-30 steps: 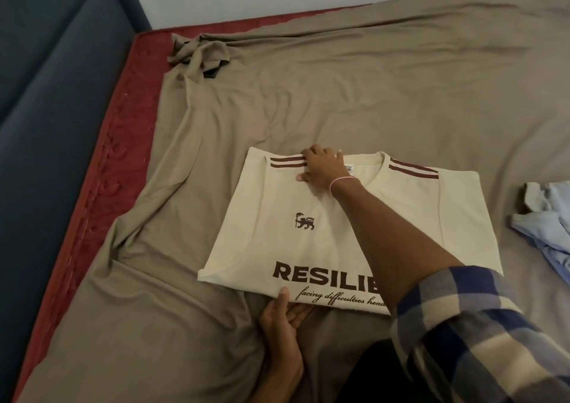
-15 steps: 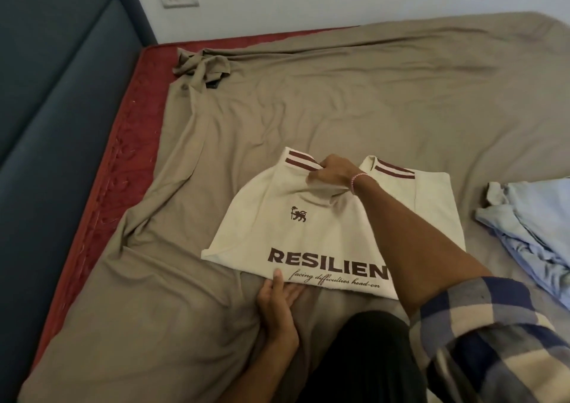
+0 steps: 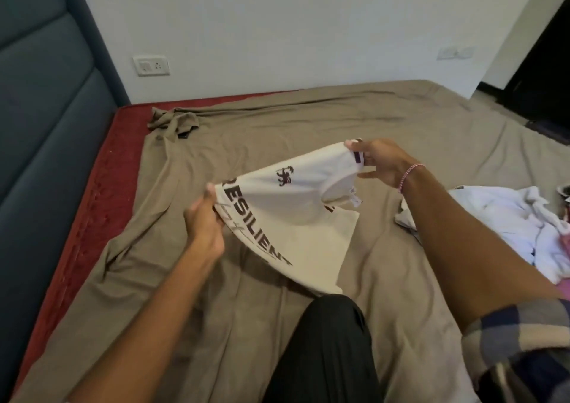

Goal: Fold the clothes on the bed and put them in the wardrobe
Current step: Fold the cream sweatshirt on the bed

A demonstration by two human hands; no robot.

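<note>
One cream shirt is in the middle of the frame, lifted partly off the bed, with its low end resting on it. The left hand pinches the printed edge. The right hand pinches the top edge near the neck. The shirt looks soft, light and floppy, so hold two edges and pull it flat. One pile of clothes lies at the right; I cannot count the pieces in it.

Cream T-shirt lifted off bed — left hand, right hand gripping
</note>
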